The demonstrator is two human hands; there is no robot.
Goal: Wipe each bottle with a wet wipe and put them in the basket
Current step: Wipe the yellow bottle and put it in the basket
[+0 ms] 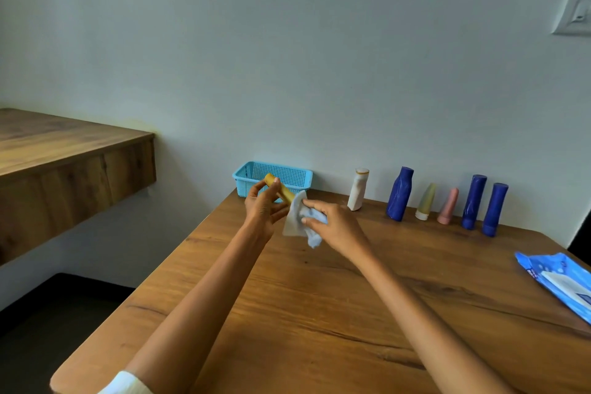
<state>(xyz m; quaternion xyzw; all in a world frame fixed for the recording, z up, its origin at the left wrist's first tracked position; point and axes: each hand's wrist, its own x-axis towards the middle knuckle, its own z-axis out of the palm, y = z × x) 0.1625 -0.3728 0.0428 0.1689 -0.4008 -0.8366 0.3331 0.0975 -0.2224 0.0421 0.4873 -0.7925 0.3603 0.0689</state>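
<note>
Hands are both raised over the bench (319,313), working together near its far left corner. My left hand (263,209) holds a yellow bottle (281,190) with the thumb and fingers curled loosely round it, the bottle tilted so its upper end points up and to the left, toward the basket. My right hand (332,224) grips a crumpled wet wipe (300,217), fingers bent and pinching the cloth, and the wipe is pressed against the lower end of the yellow bottle. A loose tail of the wipe hangs down below my right palm.

The blue basket (287,173) sits at the back corner of the bench against the wall, just behind my left hand; I cannot tell what lies in it.

To the right of my hands, six more bottles stand in a row along the wall: a white bottle (358,189) nearest, then a tall dark blue bottle (399,193), a small pale yellow tube (426,201) standing on its cap, a pink tube (448,205), and two more dark blue bottles (474,201) (495,209) standing on their caps, just beside each other. The blue pack of wipes (556,281) lies flat at the right edge of the bench, well apart from my hands.
</note>
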